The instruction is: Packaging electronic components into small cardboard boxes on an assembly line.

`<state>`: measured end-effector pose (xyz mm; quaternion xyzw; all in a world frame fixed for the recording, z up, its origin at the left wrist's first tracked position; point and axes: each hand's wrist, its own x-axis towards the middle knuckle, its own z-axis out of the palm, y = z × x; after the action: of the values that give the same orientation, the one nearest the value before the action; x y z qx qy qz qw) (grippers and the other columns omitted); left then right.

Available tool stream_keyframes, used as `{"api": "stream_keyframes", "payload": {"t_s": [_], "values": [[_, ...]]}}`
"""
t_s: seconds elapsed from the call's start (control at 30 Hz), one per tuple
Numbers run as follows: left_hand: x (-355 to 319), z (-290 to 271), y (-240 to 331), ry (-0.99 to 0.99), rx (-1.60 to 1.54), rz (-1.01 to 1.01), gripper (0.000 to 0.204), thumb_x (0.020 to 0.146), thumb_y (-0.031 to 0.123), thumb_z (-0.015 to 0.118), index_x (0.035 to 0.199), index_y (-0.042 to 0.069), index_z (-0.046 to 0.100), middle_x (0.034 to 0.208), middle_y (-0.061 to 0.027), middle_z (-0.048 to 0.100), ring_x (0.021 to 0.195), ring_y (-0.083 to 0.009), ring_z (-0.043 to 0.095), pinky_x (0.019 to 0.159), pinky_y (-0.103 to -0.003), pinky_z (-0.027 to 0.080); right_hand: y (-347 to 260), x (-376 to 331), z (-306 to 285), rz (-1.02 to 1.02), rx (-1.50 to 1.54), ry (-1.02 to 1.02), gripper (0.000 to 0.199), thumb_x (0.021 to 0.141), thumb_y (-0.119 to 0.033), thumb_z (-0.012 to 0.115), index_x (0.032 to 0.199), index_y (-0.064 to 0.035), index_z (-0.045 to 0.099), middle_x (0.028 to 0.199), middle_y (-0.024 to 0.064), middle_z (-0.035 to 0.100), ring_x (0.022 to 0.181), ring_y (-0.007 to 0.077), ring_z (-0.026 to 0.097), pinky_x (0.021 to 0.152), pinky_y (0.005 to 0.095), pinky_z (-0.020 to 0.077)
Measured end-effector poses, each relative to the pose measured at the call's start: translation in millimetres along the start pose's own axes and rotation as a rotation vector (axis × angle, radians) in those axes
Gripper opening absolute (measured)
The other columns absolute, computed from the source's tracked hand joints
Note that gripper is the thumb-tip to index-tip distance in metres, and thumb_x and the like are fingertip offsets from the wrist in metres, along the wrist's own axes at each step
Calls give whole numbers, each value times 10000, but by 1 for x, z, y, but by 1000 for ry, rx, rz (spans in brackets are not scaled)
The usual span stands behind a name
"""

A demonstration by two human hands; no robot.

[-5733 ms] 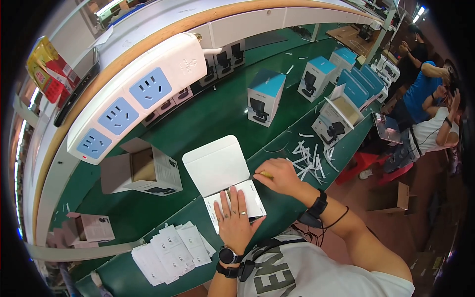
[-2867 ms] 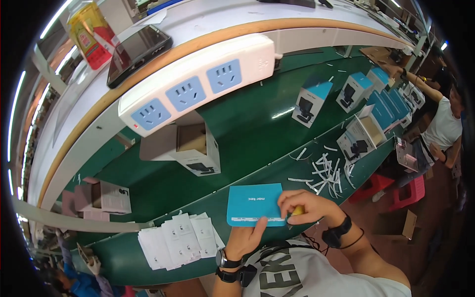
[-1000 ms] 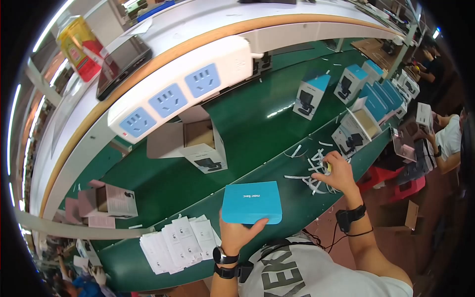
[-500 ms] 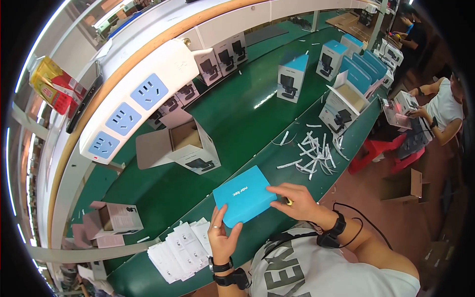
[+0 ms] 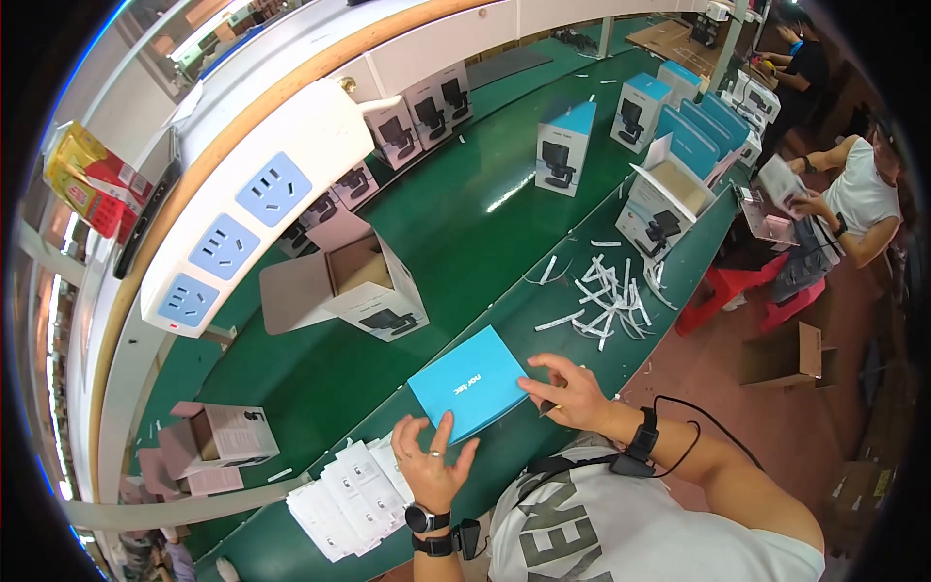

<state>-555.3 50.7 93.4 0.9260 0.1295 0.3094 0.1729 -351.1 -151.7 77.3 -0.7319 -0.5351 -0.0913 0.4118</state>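
By the table's point(image 5: 451, 218) near edge, our left fingers point(image 5: 443, 427), spread, and right fingers point(image 5: 556, 365), grip unclear, touch a closed blue box point(image 5: 480, 369).

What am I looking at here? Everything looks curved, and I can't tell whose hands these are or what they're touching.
There is no robot: a person is working bare-handed. The view comes from a wide camera on that person's head, looking down; its lens bends straight edges.

The left hand and right hand are at opposite ends of a blue box, which seems to rest on the green table, touched rather than gripped. Whether the right hand also holds something small is hard to tell.

Around them lie printed sheets, white strips and an open carton. The big white shape is a power strip.
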Motion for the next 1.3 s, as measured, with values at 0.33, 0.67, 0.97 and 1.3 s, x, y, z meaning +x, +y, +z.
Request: {"api": "stream_keyframes", "payload": {"t_s": [0.33, 0.67, 0.97, 1.3], "values": [[29, 45, 48, -327, 216, 45, 763, 932, 368, 721, 1564, 60, 423, 1650, -211, 342, 1517, -425, 331, 1216, -563, 312, -7, -26, 25, -92, 48, -21, 637, 733, -28, 739, 1354, -151, 670, 1445, 30, 630, 751, 216, 699, 609, 335, 569], [16, 40, 9, -300, 220, 117, 829, 909, 433, 739, 1575, 62, 414, 1656, -239, 319, 1517, -460, 315, 1211, -576, 305, 3, 11, 18, -94, 189, -168, 466, 818, -141, 814, 1275, -149, 724, 1391, 5, 677, 871, 195, 742, 664, 301, 564], [30, 7, -20, -384, 178, 109, 920, 805, 542, 806, 1550, 114, 476, 1596, -387, 288, 1459, -559, 322, 1169, -620, 320, 6, 6, 43, -51, 282, -30, 418, 792, -136, 873, 1197, -138, 769, 1277, 19, 742, 824, 189, 754, 637, 275, 553], [33, -15, -62, -449, 134, 209, 968, 747, 668, 781, 1536, 181, 501, 1497, -368, 389, 1377, -543, 395, 1171, -633, 289, -1, -6, 64, -37, 309, -45, 371, 801, -150, 872, 1156, -121, 769, 1271, 28, 741, 888, 198, 763, 683, 294, 582]]}}
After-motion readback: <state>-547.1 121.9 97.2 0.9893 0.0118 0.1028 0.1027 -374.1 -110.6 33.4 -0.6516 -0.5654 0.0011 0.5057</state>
